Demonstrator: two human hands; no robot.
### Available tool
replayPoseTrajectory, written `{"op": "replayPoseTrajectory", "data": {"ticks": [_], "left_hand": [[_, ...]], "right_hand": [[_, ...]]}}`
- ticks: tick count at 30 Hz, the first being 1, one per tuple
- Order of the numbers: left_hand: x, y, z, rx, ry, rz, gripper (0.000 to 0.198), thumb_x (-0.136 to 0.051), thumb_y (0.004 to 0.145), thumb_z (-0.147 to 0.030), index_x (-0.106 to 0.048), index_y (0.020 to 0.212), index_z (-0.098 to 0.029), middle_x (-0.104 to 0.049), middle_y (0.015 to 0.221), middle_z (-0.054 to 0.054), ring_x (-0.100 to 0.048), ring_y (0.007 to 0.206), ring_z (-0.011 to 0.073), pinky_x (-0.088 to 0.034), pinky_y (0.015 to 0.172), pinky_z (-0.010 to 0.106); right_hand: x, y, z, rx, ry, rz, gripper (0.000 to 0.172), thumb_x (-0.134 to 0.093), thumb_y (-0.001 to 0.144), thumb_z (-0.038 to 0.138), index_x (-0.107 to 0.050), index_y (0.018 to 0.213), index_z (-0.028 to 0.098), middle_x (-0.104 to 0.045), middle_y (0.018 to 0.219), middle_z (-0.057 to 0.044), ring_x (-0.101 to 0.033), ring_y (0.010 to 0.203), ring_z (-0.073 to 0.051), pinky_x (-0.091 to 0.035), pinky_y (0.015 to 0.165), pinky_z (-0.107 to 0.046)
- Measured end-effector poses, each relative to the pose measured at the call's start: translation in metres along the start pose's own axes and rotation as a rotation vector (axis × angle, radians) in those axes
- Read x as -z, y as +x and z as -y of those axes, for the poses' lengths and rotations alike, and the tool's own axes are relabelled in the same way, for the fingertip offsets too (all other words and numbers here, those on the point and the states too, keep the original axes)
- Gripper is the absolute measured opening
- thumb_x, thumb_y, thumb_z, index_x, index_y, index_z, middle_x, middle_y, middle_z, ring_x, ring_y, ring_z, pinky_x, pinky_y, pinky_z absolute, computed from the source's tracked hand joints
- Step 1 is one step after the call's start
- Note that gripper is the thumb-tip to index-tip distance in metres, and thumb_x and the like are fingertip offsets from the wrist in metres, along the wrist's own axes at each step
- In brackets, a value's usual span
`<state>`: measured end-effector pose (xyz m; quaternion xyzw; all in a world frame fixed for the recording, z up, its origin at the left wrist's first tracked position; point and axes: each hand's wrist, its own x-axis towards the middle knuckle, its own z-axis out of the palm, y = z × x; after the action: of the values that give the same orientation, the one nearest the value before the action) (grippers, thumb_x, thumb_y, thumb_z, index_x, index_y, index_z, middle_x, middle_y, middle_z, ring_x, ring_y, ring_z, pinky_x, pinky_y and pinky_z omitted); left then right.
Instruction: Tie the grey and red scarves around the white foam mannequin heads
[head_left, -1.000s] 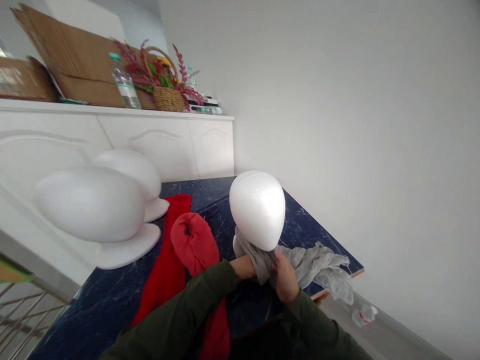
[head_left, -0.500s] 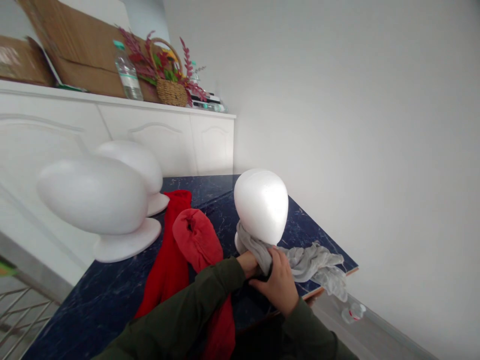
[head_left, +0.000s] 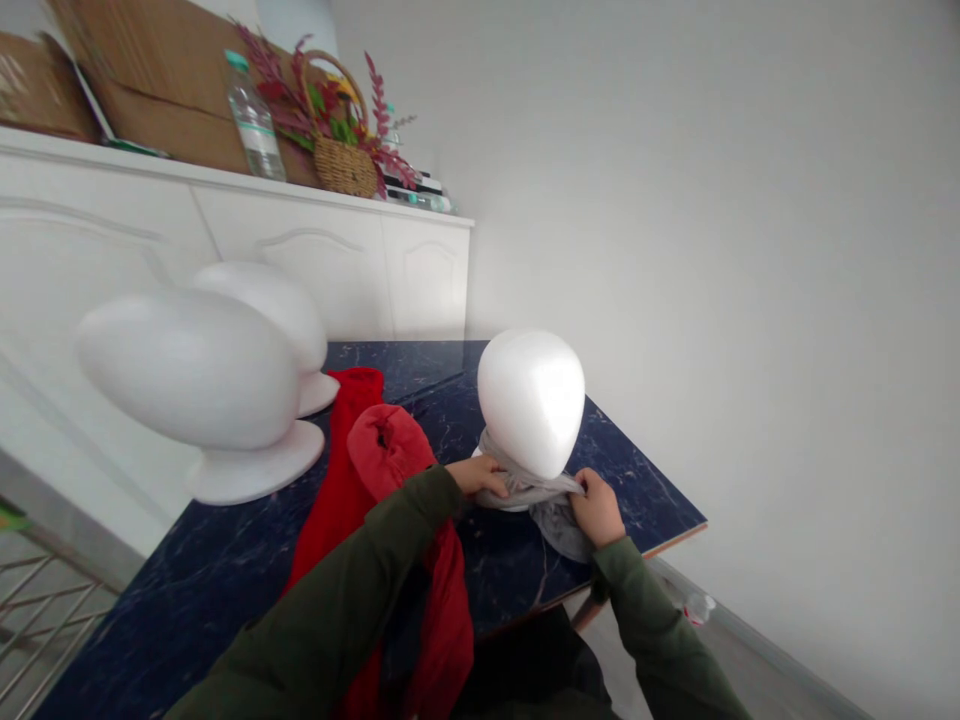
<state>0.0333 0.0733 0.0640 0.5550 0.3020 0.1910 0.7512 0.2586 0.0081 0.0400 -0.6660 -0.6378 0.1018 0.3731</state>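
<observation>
A white foam head form [head_left: 531, 403] stands on its round base on the dark blue marble tabletop [head_left: 517, 560]. A grey cloth [head_left: 529, 488] wraps around its neck, with a loose end bunched below on the right. My left hand [head_left: 476, 476] grips the cloth at the left of the neck. My right hand [head_left: 598, 508] pinches the cloth at the right side. Just left of my left forearm lie a red fabric piece [head_left: 337, 470] and a bunched red cloth [head_left: 390, 450], partly under my sleeve.
Two more white foam head forms [head_left: 184, 370] [head_left: 259, 310] stand at the table's left. Behind them is a white cabinet [head_left: 427, 280] bearing cardboard, a water bottle [head_left: 253, 120] and a wicker basket [head_left: 345, 165] of artificial flowers. A metal railing [head_left: 52, 620] shows lower left.
The grey cloth no longer trails off to the right; it now circles the neck of the form. My hands have moved apart to either side of the neck.
</observation>
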Motion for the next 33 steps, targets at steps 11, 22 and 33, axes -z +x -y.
{"op": "replayPoseTrajectory", "data": {"ticks": [11,22,33], "left_hand": [[0.034,-0.008,0.002,-0.152,-0.02,-0.051,0.028,-0.052,0.043,-0.014,-0.043,0.07,-0.016,-0.051,0.064,-0.005,-0.047,0.056,0.0085,-0.035,0.055,0.021],[0.059,-0.019,-0.013,-0.141,0.517,-0.058,0.042,-0.064,0.041,-0.012,-0.06,0.082,-0.017,-0.06,0.088,-0.002,-0.05,0.087,0.0179,-0.038,0.075,0.021],[0.047,-0.005,-0.001,-0.137,0.822,-0.509,0.035,-0.053,0.057,-0.013,-0.057,0.091,-0.013,-0.061,0.09,0.005,-0.054,0.09,0.0221,-0.04,0.078,0.027]], "right_hand": [[-0.003,0.016,-0.013,0.012,0.194,0.193,0.02,-0.035,0.058,0.016,-0.054,0.061,0.018,-0.059,0.063,-0.002,-0.054,0.066,-0.018,-0.039,0.062,-0.025],[0.002,0.029,-0.017,0.068,0.23,0.256,0.012,-0.04,0.058,0.014,-0.052,0.057,0.018,-0.062,0.086,-0.005,-0.054,0.084,-0.019,-0.039,0.078,-0.029],[-0.018,0.042,-0.017,0.054,0.268,0.27,0.044,-0.046,0.062,0.013,-0.056,0.104,0.018,-0.06,0.106,-0.006,-0.053,0.098,-0.02,-0.037,0.089,-0.034]]}}
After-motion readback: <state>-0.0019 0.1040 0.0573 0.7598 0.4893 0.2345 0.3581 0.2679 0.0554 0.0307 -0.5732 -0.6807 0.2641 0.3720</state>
